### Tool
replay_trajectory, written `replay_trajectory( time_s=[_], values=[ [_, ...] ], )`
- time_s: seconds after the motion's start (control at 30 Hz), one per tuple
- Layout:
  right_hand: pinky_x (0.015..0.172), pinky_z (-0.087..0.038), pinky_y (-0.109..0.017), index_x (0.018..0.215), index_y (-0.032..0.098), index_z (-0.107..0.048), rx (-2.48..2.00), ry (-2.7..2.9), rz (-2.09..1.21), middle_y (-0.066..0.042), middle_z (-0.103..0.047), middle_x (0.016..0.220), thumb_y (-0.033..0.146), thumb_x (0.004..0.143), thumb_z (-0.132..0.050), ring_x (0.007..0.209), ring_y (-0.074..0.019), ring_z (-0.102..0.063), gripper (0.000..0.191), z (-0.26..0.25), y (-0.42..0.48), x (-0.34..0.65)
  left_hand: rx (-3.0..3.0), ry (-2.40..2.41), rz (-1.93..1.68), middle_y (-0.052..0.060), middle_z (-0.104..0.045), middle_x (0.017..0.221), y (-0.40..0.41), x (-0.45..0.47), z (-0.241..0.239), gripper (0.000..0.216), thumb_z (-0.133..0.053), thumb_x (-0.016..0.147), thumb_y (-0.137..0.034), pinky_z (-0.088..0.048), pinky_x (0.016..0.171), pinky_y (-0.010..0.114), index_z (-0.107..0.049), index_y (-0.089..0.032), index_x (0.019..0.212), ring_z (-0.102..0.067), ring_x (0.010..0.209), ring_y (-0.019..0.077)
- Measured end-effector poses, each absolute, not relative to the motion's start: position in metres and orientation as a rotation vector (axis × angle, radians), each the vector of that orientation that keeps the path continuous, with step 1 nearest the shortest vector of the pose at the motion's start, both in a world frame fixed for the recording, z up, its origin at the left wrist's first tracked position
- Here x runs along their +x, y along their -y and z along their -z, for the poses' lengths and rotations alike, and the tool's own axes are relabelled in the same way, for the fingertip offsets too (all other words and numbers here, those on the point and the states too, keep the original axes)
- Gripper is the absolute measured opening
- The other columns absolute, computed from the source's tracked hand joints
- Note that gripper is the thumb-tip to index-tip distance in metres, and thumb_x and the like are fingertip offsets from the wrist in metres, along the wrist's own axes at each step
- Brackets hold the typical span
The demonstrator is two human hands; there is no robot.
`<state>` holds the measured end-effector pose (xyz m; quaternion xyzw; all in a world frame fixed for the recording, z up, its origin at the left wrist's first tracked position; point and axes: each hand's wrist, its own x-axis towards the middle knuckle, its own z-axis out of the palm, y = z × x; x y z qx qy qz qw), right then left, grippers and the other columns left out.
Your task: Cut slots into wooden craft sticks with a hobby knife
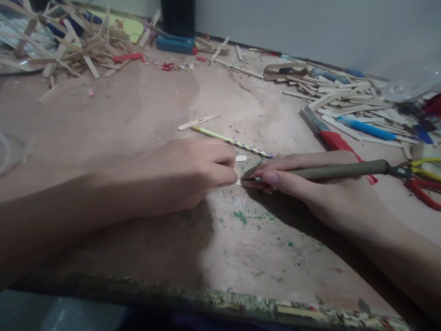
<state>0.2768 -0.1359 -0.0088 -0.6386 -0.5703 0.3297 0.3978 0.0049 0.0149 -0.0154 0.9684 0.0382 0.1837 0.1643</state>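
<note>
My left hand (193,172) is closed, its curled fingertips pressing a small wooden craft stick (238,182) against the tabletop. Most of that stick is hidden under the fingers and behind the other hand. Another pale rounded stick end (241,158) shows just beyond the left knuckles. In a pen grip, my right hand (310,179) is shut on a slim craft knife (341,170) with an olive handle. Its dark narrow tip meets the stick right beside my left fingertips. Beyond both hands lie a yellow patterned pencil (234,141) and a loose craft stick (199,122).
Heaps of craft sticks lie at the back left (79,41) and the right (354,101). A red-handled cutter (339,142), a blue pen-like tool (367,128) and red-yellow pliers (425,184) are near my right hand. The worn table edge (193,289) is close in front.
</note>
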Motion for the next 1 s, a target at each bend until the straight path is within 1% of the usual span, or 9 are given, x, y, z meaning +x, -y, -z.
replay_trajectory(
  time_s=[0.1, 0.27, 0.37, 0.43, 0.5, 0.57, 0.73, 0.87, 1.0],
  values=[
    [0.071, -0.070, -0.044, 0.096, 0.039, -0.104, -1.596, 1.460, -0.786, -0.006, -0.099, 0.103, 0.061, 0.106, -0.102, 0.085, -0.0318, -0.088, 0.025, 0.013, 0.138, 0.275, 2.878, -0.027, -0.482, 0.007, -0.087, 0.107, -0.017, 0.005, 0.017, 0.040, -0.054, 0.120, -0.007, -0.057, 0.087, 0.046, -0.083, -0.026, 0.100, -0.079, 0.100, 0.0287],
    [0.077, -0.074, -0.047, 0.095, 0.037, -0.102, -1.550, 1.439, -0.804, -0.009, -0.099, 0.106, 0.057, 0.107, -0.101, 0.091, -0.0342, -0.090, 0.024, 0.015, 0.140, 0.269, 2.882, -0.020, -0.503, 0.006, -0.088, 0.107, -0.021, 0.007, 0.020, 0.037, -0.060, 0.118, -0.007, -0.057, 0.090, 0.047, -0.086, -0.029, 0.105, -0.079, 0.100, 0.0285],
    [0.076, -0.073, -0.046, 0.090, 0.036, -0.100, -1.538, 1.391, -0.821, -0.009, -0.098, 0.104, 0.055, 0.106, -0.102, 0.090, -0.0332, -0.089, 0.024, 0.017, 0.139, 0.267, 2.822, -0.050, -0.512, 0.005, -0.087, 0.107, -0.021, 0.007, 0.020, 0.037, -0.060, 0.119, -0.009, -0.058, 0.090, 0.044, -0.088, -0.030, 0.104, -0.080, 0.099, 0.0259],
    [0.075, -0.072, -0.045, 0.089, 0.036, -0.098, -1.519, 1.382, -0.830, -0.008, -0.097, 0.104, 0.053, 0.105, -0.102, 0.090, -0.0326, -0.089, 0.023, 0.019, 0.138, 0.267, 2.787, -0.069, -0.529, 0.004, -0.082, 0.099, -0.021, 0.007, 0.019, 0.038, -0.061, 0.120, -0.012, -0.056, 0.085, 0.041, -0.089, -0.030, 0.102, -0.076, 0.091, 0.0236],
    [0.076, -0.071, -0.044, 0.088, 0.035, -0.098, -1.515, 1.392, -0.825, -0.008, -0.098, 0.105, 0.052, 0.105, -0.102, 0.093, -0.0332, -0.090, 0.023, 0.019, 0.137, 0.268, 2.762, -0.084, -0.543, 0.002, -0.072, 0.089, -0.020, 0.007, 0.018, 0.040, -0.060, 0.121, -0.012, -0.051, 0.080, 0.040, -0.089, -0.030, 0.099, -0.068, 0.081, 0.0216],
    [0.073, -0.069, -0.043, 0.086, 0.033, -0.097, -1.519, 1.388, -0.804, -0.009, -0.098, 0.102, 0.052, 0.103, -0.102, 0.091, -0.0329, -0.090, 0.026, 0.017, 0.135, 0.268, 2.733, -0.082, -0.564, 0.001, -0.065, 0.084, -0.019, 0.006, 0.016, 0.040, -0.061, 0.122, -0.012, -0.048, 0.079, 0.039, -0.090, -0.028, 0.099, -0.062, 0.075, 0.0202],
    [0.068, -0.065, -0.042, 0.084, 0.031, -0.097, -1.559, 1.394, -0.857, -0.011, -0.099, 0.102, 0.048, 0.098, -0.100, 0.087, -0.0322, -0.089, 0.023, 0.010, 0.133, 0.269, 2.710, -0.065, -0.581, 0.000, -0.064, 0.086, -0.018, 0.007, 0.013, 0.037, -0.065, 0.121, -0.012, -0.043, 0.077, 0.038, -0.091, -0.026, 0.098, -0.058, 0.076, 0.0192],
    [0.071, -0.067, -0.043, 0.085, 0.031, -0.097, -1.526, 1.386, -0.822, -0.011, -0.098, 0.101, 0.055, 0.102, -0.101, 0.089, -0.0323, -0.090, 0.030, 0.016, 0.135, 0.270, 2.700, -0.059, -0.583, 0.000, -0.062, 0.084, -0.018, 0.011, 0.014, 0.037, -0.065, 0.121, -0.012, -0.042, 0.076, 0.039, -0.092, -0.026, 0.099, -0.057, 0.074, 0.0192],
    [0.073, -0.068, -0.045, 0.090, 0.032, -0.100, -1.536, 1.391, -0.828, -0.013, -0.098, 0.104, 0.058, 0.103, -0.103, 0.090, -0.0337, -0.089, 0.030, 0.021, 0.136, 0.271, 2.706, -0.071, -0.580, 0.000, -0.062, 0.083, -0.019, 0.012, 0.015, 0.040, -0.063, 0.122, -0.013, -0.044, 0.076, 0.039, -0.092, -0.027, 0.098, -0.056, 0.073, 0.0193]
  ],
)
